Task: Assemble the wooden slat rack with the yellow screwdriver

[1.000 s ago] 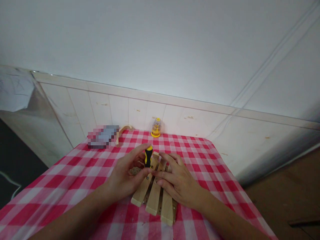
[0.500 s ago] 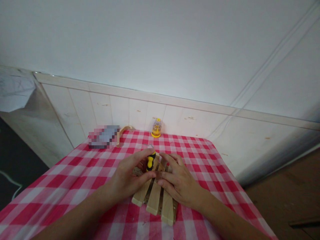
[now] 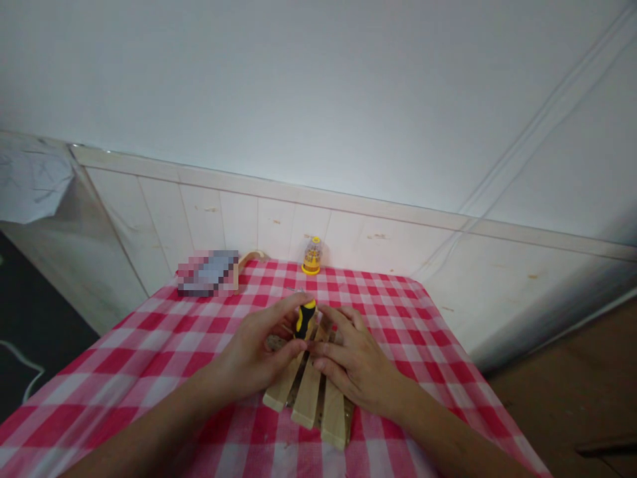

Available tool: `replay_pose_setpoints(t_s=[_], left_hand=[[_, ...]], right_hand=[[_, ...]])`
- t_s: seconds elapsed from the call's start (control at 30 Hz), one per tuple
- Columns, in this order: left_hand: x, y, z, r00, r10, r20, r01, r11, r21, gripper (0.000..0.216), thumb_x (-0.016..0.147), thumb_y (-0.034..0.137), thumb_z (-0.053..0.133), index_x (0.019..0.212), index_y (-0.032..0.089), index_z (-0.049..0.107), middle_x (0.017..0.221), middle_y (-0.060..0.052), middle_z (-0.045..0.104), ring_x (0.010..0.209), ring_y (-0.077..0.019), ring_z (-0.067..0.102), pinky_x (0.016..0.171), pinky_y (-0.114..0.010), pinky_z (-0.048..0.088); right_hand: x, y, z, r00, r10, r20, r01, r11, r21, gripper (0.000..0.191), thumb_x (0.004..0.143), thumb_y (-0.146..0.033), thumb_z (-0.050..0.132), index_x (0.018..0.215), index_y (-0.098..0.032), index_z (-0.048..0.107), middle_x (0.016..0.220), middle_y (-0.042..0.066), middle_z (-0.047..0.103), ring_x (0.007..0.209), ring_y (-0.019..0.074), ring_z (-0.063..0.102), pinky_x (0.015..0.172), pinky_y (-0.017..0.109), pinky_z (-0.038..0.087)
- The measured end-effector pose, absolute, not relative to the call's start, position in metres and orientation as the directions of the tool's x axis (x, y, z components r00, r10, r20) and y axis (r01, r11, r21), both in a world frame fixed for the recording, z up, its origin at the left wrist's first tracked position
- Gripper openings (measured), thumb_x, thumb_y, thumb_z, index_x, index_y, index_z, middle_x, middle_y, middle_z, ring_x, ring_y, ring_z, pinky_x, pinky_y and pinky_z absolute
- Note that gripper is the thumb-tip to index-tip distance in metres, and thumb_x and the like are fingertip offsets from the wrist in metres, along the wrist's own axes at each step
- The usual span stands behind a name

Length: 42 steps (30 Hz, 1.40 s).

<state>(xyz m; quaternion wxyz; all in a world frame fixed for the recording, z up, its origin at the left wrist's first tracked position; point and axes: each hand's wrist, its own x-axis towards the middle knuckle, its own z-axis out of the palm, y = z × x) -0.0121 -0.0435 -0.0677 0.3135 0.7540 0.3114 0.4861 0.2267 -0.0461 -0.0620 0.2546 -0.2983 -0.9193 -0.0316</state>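
A short screwdriver (image 3: 305,320) with a black and yellow handle stands nearly upright over the slatted wooden piece (image 3: 307,399). My left hand (image 3: 259,342) is closed around its handle, forefinger over the top and thumb lower down. The screwdriver's tip is hidden behind the fingers. Against the right side of the slats, my right hand (image 3: 355,362) grips the wood, its fingers bent over the upper part near the screwdriver. Pale slats fan towards me, with dark gaps between them.
A yellow bit set with a clear cover (image 3: 312,257) stands near the wall. Small thin metal pieces (image 3: 296,289) lie beyond my left hand. At the back left are a blurred-out object (image 3: 208,273) and a curved wooden piece (image 3: 251,256). A checked cloth (image 3: 164,372) covers the table.
The screwdriver's handle has turned, showing a different part of its black and yellow pattern, and leans slightly more to the right. Both hands have stayed almost in place.
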Motion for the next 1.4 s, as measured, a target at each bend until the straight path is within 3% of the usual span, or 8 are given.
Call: replay_pose_setpoints(t_s=[0.3,0.57,1.0,1.4], left_hand=[[-0.01,-0.044,-0.068,0.276,0.796,0.539,0.108,-0.583,0.805,0.061,0.087,0.009,0.066,0.143,0.031,0.055,0.101,-0.002,0.077,0.086,-0.0164,0.075,0.074,-0.024,0.063],[0.002,-0.035,-0.083,-0.015,0.862,0.507,0.003,-0.507,0.862,0.065,0.085,0.019,0.076,0.145,0.03,0.052,0.107,-0.002,0.075,0.088,-0.0169,0.077,0.077,-0.028,0.064],[0.008,-0.026,-0.085,0.059,0.855,0.516,0.06,-0.519,0.853,0.06,0.084,0.015,0.073,0.14,0.029,0.058,0.103,-0.001,0.074,0.086,-0.0161,0.079,0.075,-0.027,0.066],[0.007,-0.018,-0.089,0.102,0.773,0.626,0.228,-0.631,0.742,0.065,0.083,0.017,0.076,0.143,0.028,0.055,0.103,-0.002,0.075,0.08,-0.0152,0.076,0.076,-0.028,0.065]], right_hand=[[0.226,-0.047,-0.06,-0.687,0.533,0.493,0.567,0.818,-0.095,0.032,0.108,-0.038,0.047,0.121,-0.027,0.075,0.151,0.014,0.047,0.133,0.032,0.045,0.107,0.057,0.047],[0.225,-0.046,-0.06,-0.704,0.511,0.493,0.549,0.832,-0.079,0.032,0.108,-0.035,0.048,0.123,-0.026,0.074,0.153,0.015,0.048,0.139,0.0314,0.043,0.109,0.057,0.045],[0.225,-0.045,-0.063,-0.69,0.515,0.509,0.55,0.83,-0.093,0.03,0.106,-0.034,0.052,0.123,-0.026,0.075,0.152,0.015,0.049,0.135,0.0321,0.047,0.108,0.056,0.047],[0.225,-0.045,-0.064,-0.681,0.516,0.519,0.554,0.827,-0.096,0.031,0.106,-0.037,0.051,0.122,-0.027,0.075,0.149,0.013,0.052,0.131,0.0314,0.048,0.106,0.055,0.049]])
